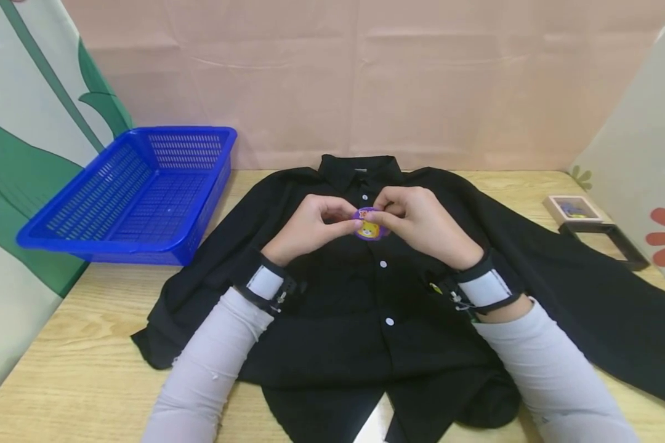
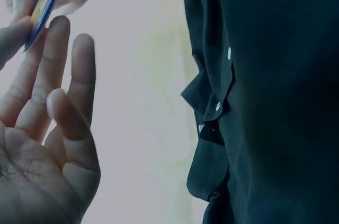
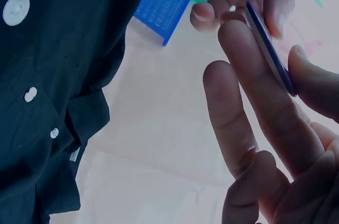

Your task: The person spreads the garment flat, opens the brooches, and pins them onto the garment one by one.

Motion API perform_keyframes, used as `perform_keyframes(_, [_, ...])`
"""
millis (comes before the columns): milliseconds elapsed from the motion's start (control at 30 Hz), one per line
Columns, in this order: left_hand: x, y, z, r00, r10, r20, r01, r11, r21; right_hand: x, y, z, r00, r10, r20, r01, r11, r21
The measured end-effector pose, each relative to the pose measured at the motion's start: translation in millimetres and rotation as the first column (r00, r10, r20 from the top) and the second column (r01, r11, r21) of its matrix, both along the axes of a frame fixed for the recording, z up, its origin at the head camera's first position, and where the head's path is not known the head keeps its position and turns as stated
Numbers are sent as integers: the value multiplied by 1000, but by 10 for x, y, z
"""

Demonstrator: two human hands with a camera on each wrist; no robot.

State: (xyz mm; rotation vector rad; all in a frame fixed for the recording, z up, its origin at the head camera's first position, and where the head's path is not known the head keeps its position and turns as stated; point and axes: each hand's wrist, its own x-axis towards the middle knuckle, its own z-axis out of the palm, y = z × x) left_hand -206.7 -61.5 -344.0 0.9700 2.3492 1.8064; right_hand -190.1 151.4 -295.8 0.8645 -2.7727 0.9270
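A round purple badge with a yellow bear face point(image 1: 369, 230) is held up over the chest of a black shirt point(image 1: 338, 295). My left hand point(image 1: 317, 226) pinches its left edge between thumb and fingers. On the opposite edge, my right hand point(image 1: 415, 218) pinches it too. From the side, the badge point(image 2: 43, 12) looks like a thin disc, tilted, with the left hand's other fingers spread. In the right wrist view the badge point(image 3: 270, 49) lies between thumb and fingers, its back mostly hidden. The shirt lies face up, collar away from me, white buttons down its front.
A blue plastic basket point(image 1: 196, 231) stands at the back left of the wooden table point(image 1: 61, 363). At the far right are a small pale box point(image 1: 554, 212) and a black frame-like box point(image 1: 637, 255). A small yellow item point(image 1: 435, 288) shows on the shirt beside the right wrist strap.
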Motion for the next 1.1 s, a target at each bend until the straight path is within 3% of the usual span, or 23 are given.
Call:
perform_keyframes(467, [-16,28,29,995,91,32,-94,989,116,-67,44,-30,998,24,55,-24,1000,12])
perform_keyframes(767, [3,55,3,992,115,61,-122,983,140,-48,-18,-88,1000,-16,-5,16,999,-35])
perform_keyframes(1100, [-5,20,-57,992,129,-11,-127,984,125,5,-96,-200,991,-64,-121,54,995,-81])
